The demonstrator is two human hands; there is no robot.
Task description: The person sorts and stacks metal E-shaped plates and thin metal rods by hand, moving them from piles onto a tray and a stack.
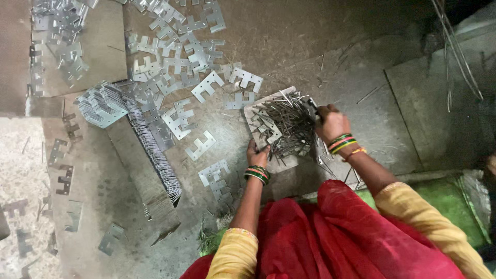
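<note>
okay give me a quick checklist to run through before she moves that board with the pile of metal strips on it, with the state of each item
1. Left hand gripping the board at its near edge: ok.
2. Right hand on the far side of the pile of metal strips: ok, but whether it grips the board, cannot tell.
3. Pile contained on the board: not ok, strips overhang the right edge.
4. Floor beside the board free: not ok, flat metal stampings lie close by.
5. Board level: cannot tell.

L hand (257, 153), R hand (332, 123): curled.
</note>
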